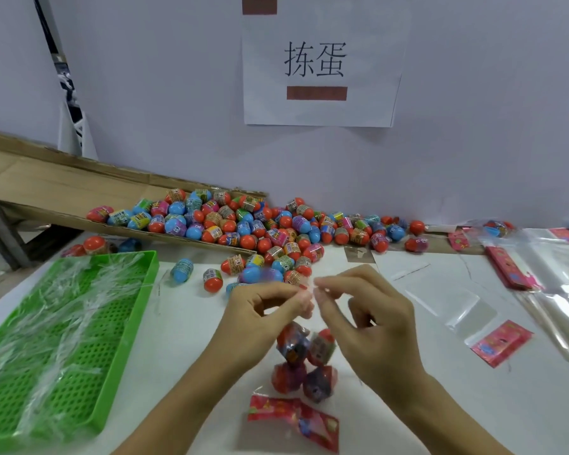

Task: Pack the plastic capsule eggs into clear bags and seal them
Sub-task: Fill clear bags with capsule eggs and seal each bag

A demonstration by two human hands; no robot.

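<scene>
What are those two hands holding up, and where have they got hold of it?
A clear bag with several capsule eggs inside. The left hand and right hand both pinch its top edge, so the filled part hangs below their fingertips.

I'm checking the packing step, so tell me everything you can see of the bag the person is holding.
The bag is clear thin plastic, hanging upright between the hands above the white table. It holds four capsule eggs, two above two, mostly red-orange with printed wrap bands. A red printed header card forms its bottom end, resting bent on the table. The left hand and right hand pinch its open top edge, which is blurred.
</scene>
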